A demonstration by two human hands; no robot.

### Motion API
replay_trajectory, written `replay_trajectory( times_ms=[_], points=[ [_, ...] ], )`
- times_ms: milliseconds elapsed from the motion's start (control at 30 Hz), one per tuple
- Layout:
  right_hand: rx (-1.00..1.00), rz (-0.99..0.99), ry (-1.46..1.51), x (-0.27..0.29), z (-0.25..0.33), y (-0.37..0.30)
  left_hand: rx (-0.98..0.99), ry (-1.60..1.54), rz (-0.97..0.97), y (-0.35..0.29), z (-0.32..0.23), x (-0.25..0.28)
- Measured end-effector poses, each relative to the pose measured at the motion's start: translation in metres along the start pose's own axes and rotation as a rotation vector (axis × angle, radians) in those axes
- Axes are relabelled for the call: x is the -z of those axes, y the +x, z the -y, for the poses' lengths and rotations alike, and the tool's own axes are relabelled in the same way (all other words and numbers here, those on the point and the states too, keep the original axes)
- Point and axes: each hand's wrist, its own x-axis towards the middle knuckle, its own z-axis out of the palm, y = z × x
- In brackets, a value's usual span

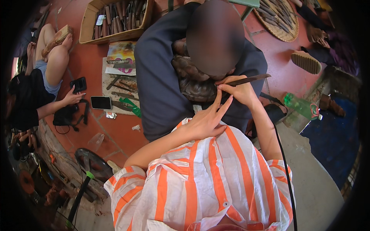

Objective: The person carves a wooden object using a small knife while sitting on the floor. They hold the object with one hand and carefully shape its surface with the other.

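A dark brown carved wooden figure (196,89) stands between my trousered knees. Its upper part lies behind a blurred dark oval, so detail there is hidden. In my right hand (238,90) is a slim carving tool (251,79). Its dark brown end sticks out to the right, and the pinched end points at the carving's right side; fingers cover the working tip. My left hand (210,120) lies palm down against my striped shirt, fingers spread. Its index fingertip reaches up to the right thumb, by the carving's edge; whether it touches the tool I cannot tell.
A cardboard box (115,38) of wooden-handled tools stands at the far left, above a mat (110,92) with loose blades. At the far right sits a round woven tray (291,34) of tools. A green bottle (302,106) lies right. Another person (48,82) sits left.
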Motion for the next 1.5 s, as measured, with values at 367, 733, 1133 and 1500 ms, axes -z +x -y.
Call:
replay_trajectory(
  times_ms=[367, 733, 1133, 1500],
  points=[
    [0.103, 0.072, -0.064, -0.004, 0.004, -0.003, -0.071, -0.026, -0.107, -0.012, -0.004, -0.009],
    [0.094, 0.075, -0.016, 0.002, 0.001, -0.002, -0.047, 0.003, -0.059, -0.008, 0.0, -0.004],
    [0.052, -0.057, -0.019, -0.005, -0.005, -0.001, -0.002, -0.026, -0.008, -0.003, 0.003, -0.003],
    [-0.002, -0.112, 0.091, -0.01, -0.001, -0.001, 0.012, -0.119, -0.069, -0.001, 0.007, 0.006]
  ],
)
